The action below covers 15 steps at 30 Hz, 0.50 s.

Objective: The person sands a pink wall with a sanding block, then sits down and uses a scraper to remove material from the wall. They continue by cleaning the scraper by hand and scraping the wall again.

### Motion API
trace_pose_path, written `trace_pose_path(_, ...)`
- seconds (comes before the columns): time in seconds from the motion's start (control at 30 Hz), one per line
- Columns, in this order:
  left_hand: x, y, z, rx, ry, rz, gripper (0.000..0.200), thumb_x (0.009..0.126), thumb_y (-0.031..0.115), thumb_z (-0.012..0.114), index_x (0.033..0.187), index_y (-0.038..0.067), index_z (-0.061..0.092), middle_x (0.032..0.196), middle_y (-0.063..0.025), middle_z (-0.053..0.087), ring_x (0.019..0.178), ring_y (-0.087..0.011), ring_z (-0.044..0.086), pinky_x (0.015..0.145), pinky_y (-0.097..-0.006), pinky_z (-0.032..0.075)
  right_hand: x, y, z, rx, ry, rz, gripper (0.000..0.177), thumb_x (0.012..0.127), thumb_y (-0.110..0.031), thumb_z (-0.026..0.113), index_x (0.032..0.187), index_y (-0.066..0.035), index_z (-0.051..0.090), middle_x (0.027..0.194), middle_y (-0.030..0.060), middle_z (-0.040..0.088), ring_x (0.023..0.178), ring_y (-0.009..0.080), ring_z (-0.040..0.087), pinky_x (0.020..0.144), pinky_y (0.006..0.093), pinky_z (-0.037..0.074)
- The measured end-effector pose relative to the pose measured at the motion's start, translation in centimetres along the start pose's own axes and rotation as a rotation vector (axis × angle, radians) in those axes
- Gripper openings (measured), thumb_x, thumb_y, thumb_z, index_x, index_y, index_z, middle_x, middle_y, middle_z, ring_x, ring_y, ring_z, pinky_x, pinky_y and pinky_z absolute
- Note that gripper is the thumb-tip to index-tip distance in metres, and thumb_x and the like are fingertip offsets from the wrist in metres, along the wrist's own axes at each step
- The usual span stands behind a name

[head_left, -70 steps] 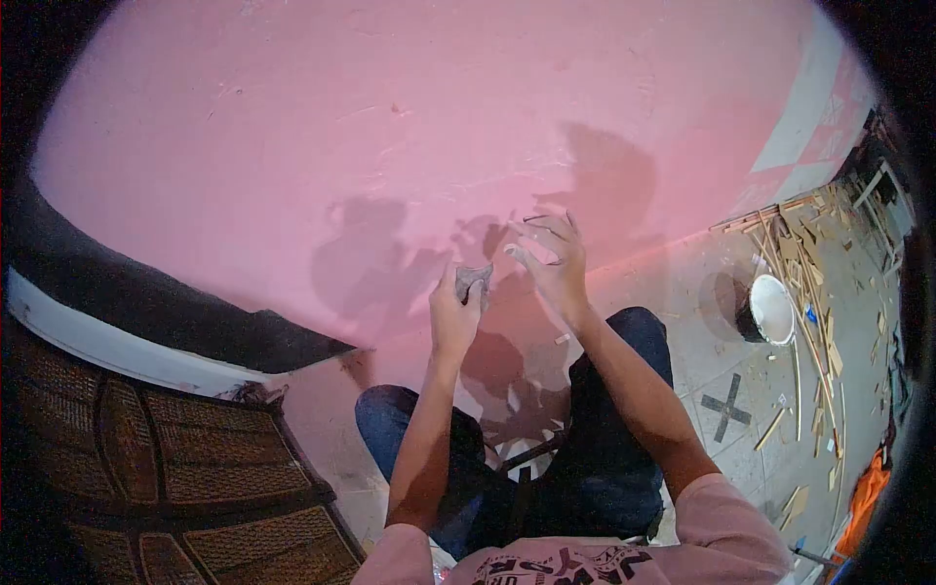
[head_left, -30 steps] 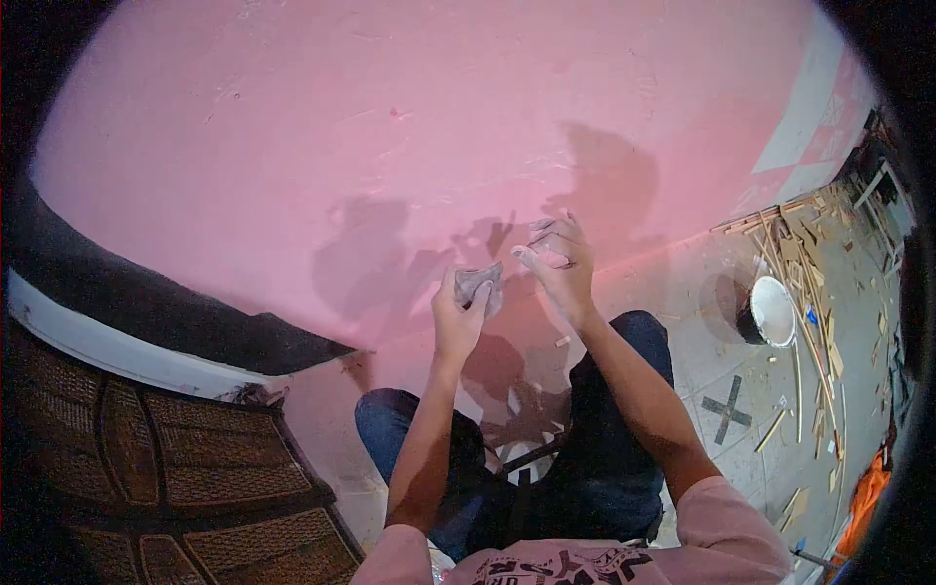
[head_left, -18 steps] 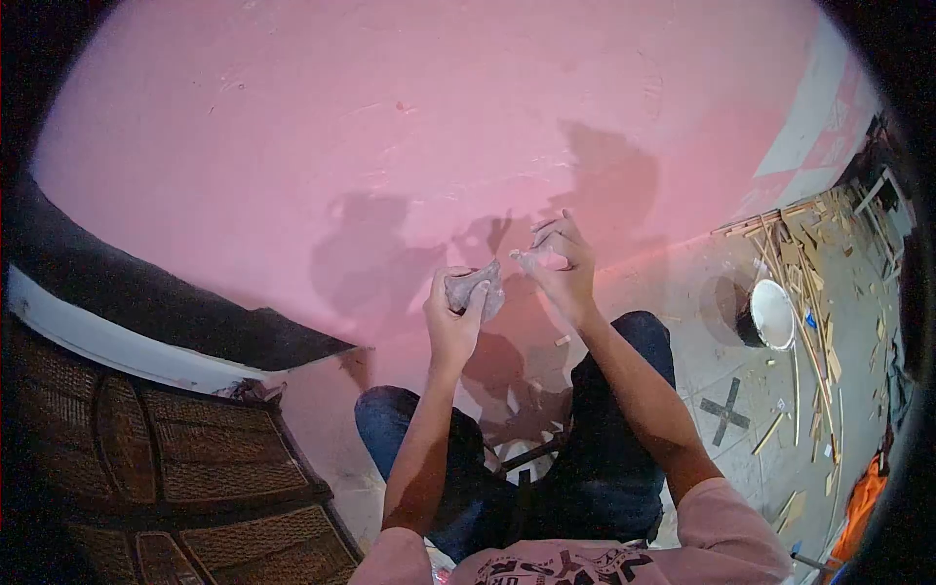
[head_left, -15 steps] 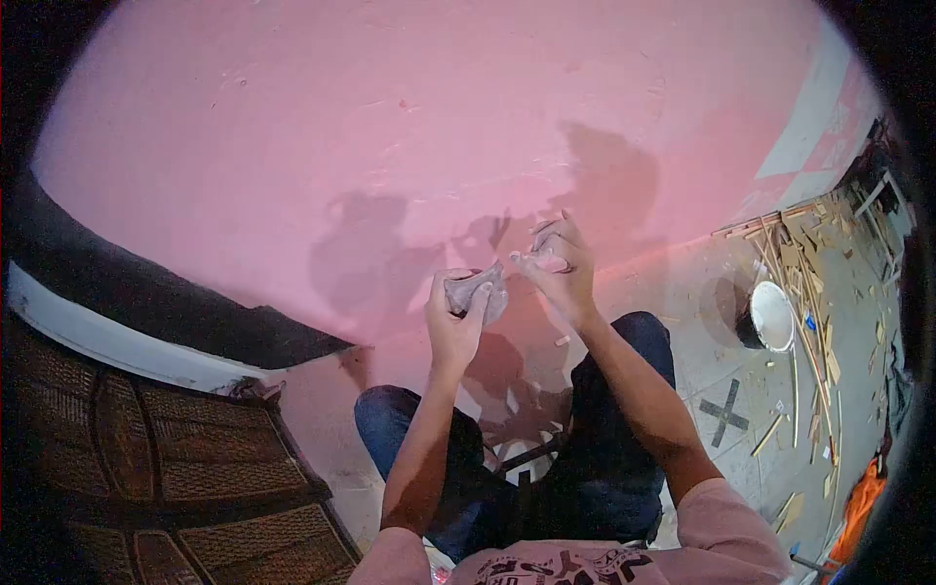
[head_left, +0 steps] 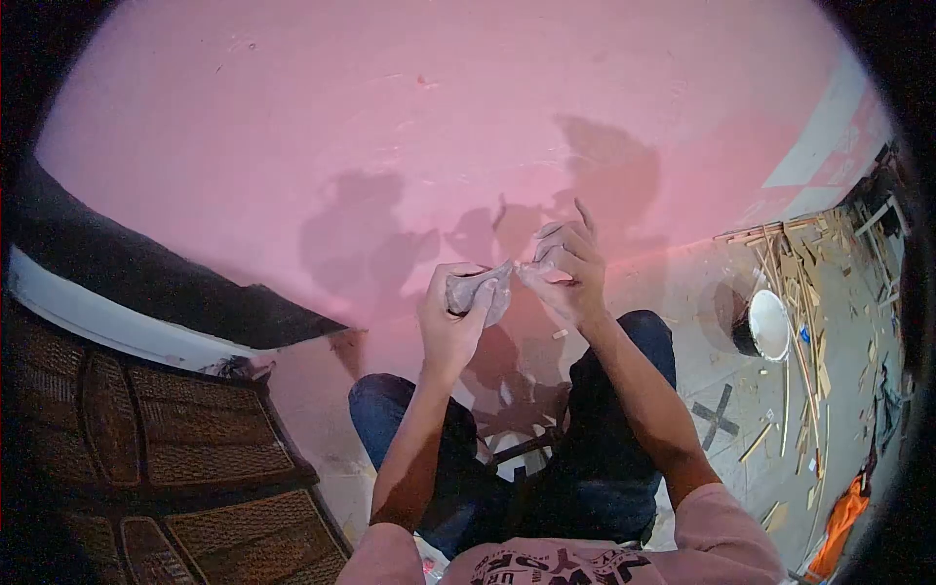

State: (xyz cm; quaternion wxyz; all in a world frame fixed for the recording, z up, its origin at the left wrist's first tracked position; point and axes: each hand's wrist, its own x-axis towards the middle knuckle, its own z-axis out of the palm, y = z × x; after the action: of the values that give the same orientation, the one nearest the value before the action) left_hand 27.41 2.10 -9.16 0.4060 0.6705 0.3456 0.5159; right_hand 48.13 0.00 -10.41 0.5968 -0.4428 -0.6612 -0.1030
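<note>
In front of the pink wall (head_left: 468, 107), my left hand (head_left: 451, 327) is wrapped round a grey, clay-like lump (head_left: 492, 295). The lump tapers to a thin point at its upper right. My right hand (head_left: 570, 273) is beside that point, its thumb and fingertips pinched together at or very near the tip. One finger of this hand sticks up, and the others are curled. Grey smears coat its fingers. Whether anything is inside the right pinch is too small to tell.
A white bucket (head_left: 769, 325) stands on the floor to the right, near scattered wooden strips (head_left: 801, 322). An orange cloth (head_left: 840, 526) lies at lower right. At lower left is a dark wooden panel with woven insets (head_left: 210, 419). My bent knees (head_left: 639, 351) flank my forearms.
My right pinch and the lump's point have come closer together, and one right finger now stands higher. My left hand keeps its hold on the lump. The view has shifted slightly.
</note>
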Motion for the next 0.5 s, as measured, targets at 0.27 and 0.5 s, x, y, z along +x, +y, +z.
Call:
trace_pose_path(0.27, -0.1, 0.3, -0.3, 0.037, 0.042, -0.044, 0.023, 0.091, 0.004, 0.079, 0.110, 0.000, 0.066, 0.097, -0.0090, 0.076, 0.091, -0.0127, 0.071, 0.082, -0.0298, 0.057, -0.3, -0.6, 1.2, -0.021, -0.002, -0.039, 0.035, 0.065, -0.007, 0.091, 0.071, -0.013, 0.057, 0.081, -0.0008, 0.064, 0.096, 0.0221, 0.070, 0.122, 0.0632, 0.031)
trace_pose_path(0.5, 0.0, 0.9, -0.8, 0.054, 0.054, -0.055, 0.024, 0.090, 0.004, 0.079, 0.109, 0.000, 0.066, 0.095, -0.0092, 0.076, 0.089, -0.0127, 0.072, 0.081, -0.0299, 0.057, -0.5, -0.6, 1.5, -0.037, -0.039, -0.045, 0.031, 0.067, -0.011, 0.090, 0.075, -0.014, 0.060, 0.086, -0.0011, 0.066, 0.097, 0.0220, 0.069, 0.123, 0.0643, 0.029)
